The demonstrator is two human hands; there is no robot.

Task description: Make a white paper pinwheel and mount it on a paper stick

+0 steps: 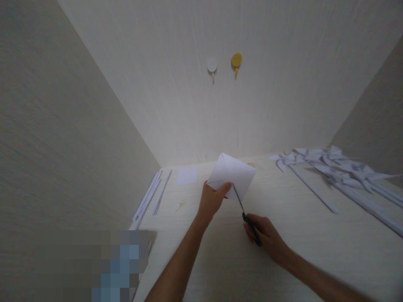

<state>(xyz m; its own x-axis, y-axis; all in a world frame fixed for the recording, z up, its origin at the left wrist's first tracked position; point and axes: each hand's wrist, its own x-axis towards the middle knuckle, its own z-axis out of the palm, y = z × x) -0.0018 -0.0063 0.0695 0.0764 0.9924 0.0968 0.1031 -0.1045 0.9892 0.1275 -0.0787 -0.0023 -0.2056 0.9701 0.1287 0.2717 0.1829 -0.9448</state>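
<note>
My left hand (211,200) pinches the near edge of a creased white paper square (233,173) and holds it up above the pale table (283,247). My right hand (266,235) grips black-handled scissors (248,220) just to its right. The thin blades point up and left, and their tip meets the paper's lower edge beside my left thumb.
Several white paper pinwheels on long paper sticks (340,172) lie at the table's right. Rolled white paper sticks (151,195) and a small white sheet (187,175) lie at the left rear. Two wall hooks, white (212,66) and yellow (236,61), hang above. Walls close in on the left and right.
</note>
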